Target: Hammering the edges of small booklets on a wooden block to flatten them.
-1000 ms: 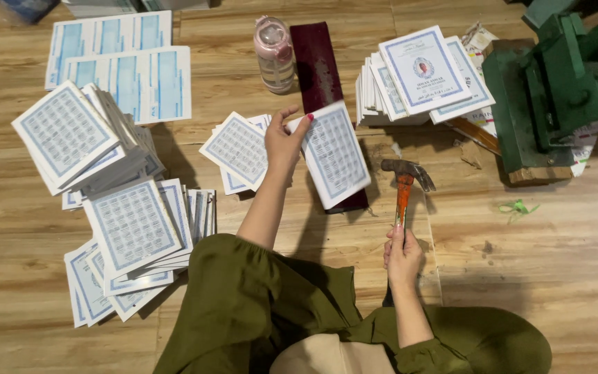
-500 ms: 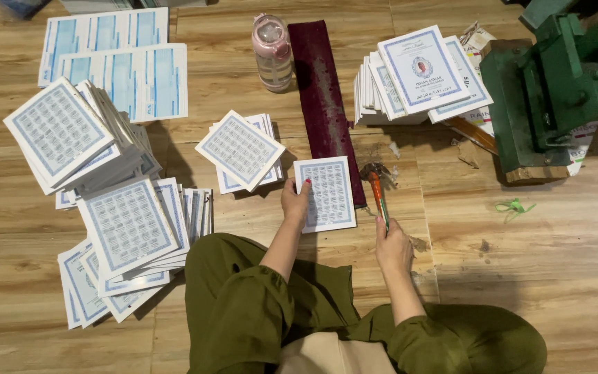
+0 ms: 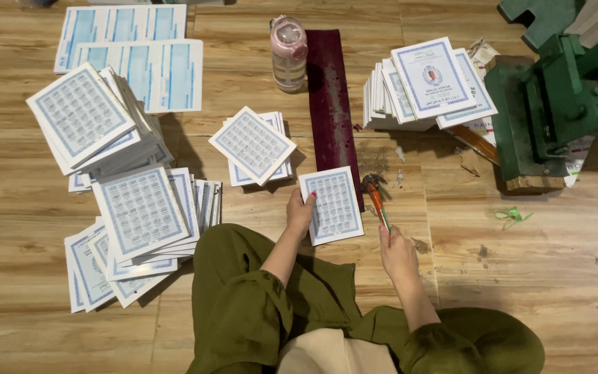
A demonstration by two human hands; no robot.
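The person sits on the wooden floor [image 3: 562, 277] with a single booklet [image 3: 331, 205] now lying flat in front of the knees, its right edge just beside the dark red strip [image 3: 329, 104]. A second ago this booklet was lifted, tilted above the strip; half a second ago it had come down, and it has since settled square on the floor.

The left hand [image 3: 300, 213] rests on the booklet's left edge, fingers spread flat and pressing it down rather than pinching it. The right hand [image 3: 397, 251] is closed around the orange handle of the hammer [image 3: 375, 197], whose head has dropped from a raised position to lie close to the booklet's upper right corner, near or touching the floor; contact cannot be told.

So the booklet has gone from carried to pinned, and the hammer has come in beside its spine edge, which suggests striking along that edge is the step in hand.

Around them: a small stack [image 3: 254, 147] just above the left hand, larger heaps [image 3: 126, 194] to the left, flat blue sheets [image 3: 129, 48] beyond, a pink bottle [image 3: 288, 54] by the strip, another pile [image 3: 430, 86] to the right, and a green machine [image 3: 562, 104] further right.
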